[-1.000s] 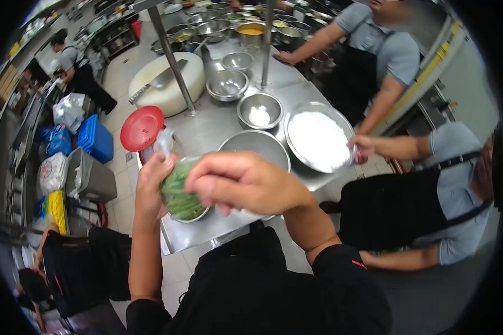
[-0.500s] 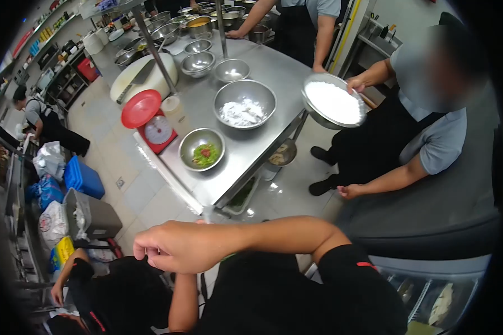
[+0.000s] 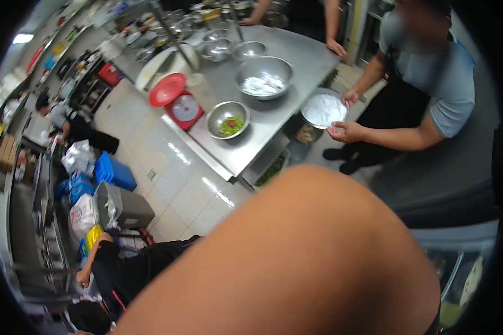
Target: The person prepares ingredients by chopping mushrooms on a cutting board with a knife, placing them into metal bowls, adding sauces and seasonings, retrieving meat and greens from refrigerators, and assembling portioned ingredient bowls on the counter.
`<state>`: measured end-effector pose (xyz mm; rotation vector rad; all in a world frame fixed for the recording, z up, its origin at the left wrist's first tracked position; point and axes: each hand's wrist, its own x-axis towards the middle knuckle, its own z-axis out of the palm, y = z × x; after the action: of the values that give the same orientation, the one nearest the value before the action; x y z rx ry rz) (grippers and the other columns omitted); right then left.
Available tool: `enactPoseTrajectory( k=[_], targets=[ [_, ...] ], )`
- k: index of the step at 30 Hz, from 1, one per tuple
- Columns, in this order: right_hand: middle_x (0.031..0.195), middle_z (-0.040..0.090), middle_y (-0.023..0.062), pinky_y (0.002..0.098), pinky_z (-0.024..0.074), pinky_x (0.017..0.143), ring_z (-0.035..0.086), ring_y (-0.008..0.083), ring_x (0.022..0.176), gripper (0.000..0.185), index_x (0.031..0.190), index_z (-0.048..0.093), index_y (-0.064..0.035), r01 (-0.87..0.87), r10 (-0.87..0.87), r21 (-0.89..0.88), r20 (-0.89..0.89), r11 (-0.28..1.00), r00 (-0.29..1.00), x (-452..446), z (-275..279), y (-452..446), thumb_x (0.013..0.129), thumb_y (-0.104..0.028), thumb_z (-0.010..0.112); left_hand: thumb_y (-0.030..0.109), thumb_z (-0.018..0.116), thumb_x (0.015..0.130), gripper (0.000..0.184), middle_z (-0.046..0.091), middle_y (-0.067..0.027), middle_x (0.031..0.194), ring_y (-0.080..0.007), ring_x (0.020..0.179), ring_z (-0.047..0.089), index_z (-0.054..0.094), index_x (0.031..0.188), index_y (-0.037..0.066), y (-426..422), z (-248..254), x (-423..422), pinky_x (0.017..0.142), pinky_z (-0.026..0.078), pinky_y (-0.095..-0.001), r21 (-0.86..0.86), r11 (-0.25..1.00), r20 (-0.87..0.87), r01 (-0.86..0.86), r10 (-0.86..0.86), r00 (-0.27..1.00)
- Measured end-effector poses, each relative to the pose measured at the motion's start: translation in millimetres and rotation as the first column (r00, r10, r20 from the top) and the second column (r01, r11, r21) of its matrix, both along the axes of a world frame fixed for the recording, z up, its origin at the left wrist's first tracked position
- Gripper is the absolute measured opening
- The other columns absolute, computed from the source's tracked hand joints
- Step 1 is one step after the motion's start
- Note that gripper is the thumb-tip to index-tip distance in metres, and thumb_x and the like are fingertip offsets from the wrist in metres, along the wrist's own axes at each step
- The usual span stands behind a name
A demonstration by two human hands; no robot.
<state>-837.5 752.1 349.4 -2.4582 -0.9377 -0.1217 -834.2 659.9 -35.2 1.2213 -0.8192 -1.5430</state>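
So the closest thing by far is a big bare arm (image 3: 296, 245), bent at the elbow and a bit blurry, cutting right across the bottom. Both of the wearer's hands are out of view, so I can't tell if the fingers are apart, together or clamped on something.

Down at the lower left there's a person in black (image 3: 145, 268), partly behind that arm. Past the elbow is the metal tabletop (image 3: 313, 53), and near its closest corner sits a small steel bowl (image 3: 217, 116), upright, with chopped green food (image 3: 227, 129) in it and a reddish blob on top. Just beside it is a red scale (image 3: 191, 121) with a round dial and a red pan, plus a pale tub (image 3: 197, 84) right next to that.

A bit farther back there's a large steel bowl (image 3: 264, 67) with white powder (image 3: 264, 86) in the bottom. Off the tabletop's right edge, a co-worker in a grey shirt (image 3: 455, 100) has both hands on another bowl (image 3: 324, 91) of white stuff.

Further off, a cleaver (image 3: 166, 62) lies on a thick white board (image 3: 185, 58), and two smaller bowls (image 3: 250, 49) stand nearby. Another co-worker's hand (image 3: 335, 47) is at the tabletop's far corner.
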Motion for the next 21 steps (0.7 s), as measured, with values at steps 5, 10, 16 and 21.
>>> enactPoseTrajectory(
  k=[5, 10, 16, 21],
  targets=[
    [0.090, 0.059, 0.0134, 0.0394, 0.0514, 0.065, 0.061, 0.0278, 0.078, 0.022, 0.095, 0.059, -0.0036, 0.310, -0.285, -0.180, 0.152, 0.934, 0.947, -24.5, -37.6, 1.2, 0.076, -0.016, 0.056, 0.022, 0.062, 0.090, 0.025, 0.062, -0.0039, 0.095, -0.0101, 0.091, 0.057, 0.057, 0.106, 0.004, 6.4, 24.0, -11.6, 0.081, 0.045, -0.0241, 0.031, 0.999, -0.011, 0.033, -0.032, 0.999],
    [0.077, 0.057, 0.0140, 0.0363, 0.0510, 0.055, 0.060, 0.0280, 0.064, 0.009, 0.078, 0.059, -0.0005, 0.738, -0.654, -0.281, 0.344, 0.613, 0.674, -46.0, -58.5, -0.9, 0.071, -0.006, 0.056, 0.023, 0.065, 0.089, 0.020, 0.061, -0.0003, 0.089, -0.0067, 0.081, 0.056, 0.061, 0.096, 0.005, 11.0, 1.4, -16.6, 0.074, 0.045, -0.0235, 0.053, 0.990, 0.133, -0.129, 0.121, 0.984],
    [0.084, 0.054, 0.0157, 0.0386, 0.0513, 0.065, 0.059, 0.0331, 0.085, 0.014, 0.088, 0.055, -0.0010, 0.690, -0.679, 0.021, -0.155, 0.724, 0.717, -94.3, -145.2, -129.8, 0.077, -0.010, 0.056, 0.022, 0.065, 0.089, 0.017, 0.062, 0.0011, 0.085, -0.0084, 0.080, 0.058, 0.062, 0.096, 0.007, 5.8, 38.6, -36.7, 0.074, 0.046, -0.0251, 0.113, 0.993, 0.086, 0.041, -0.051, 0.995],
    [0.103, 0.055, 0.0194, 0.0420, 0.0433, 0.088, 0.054, 0.0373, 0.099, 0.037, 0.113, 0.051, 0.0037, 0.880, -0.785, 0.007, -0.450, 0.475, 0.427, -202.1, -245.0, -188.7, 0.086, -0.019, 0.060, 0.020, 0.065, 0.088, 0.017, 0.061, -0.0036, 0.084, -0.0145, 0.089, 0.058, 0.063, 0.095, 0.004, -3.9, 28.5, -43.5, 0.081, 0.045, -0.0294, -0.224, 0.936, 0.327, 0.270, -0.189, 0.926]
  ],
)
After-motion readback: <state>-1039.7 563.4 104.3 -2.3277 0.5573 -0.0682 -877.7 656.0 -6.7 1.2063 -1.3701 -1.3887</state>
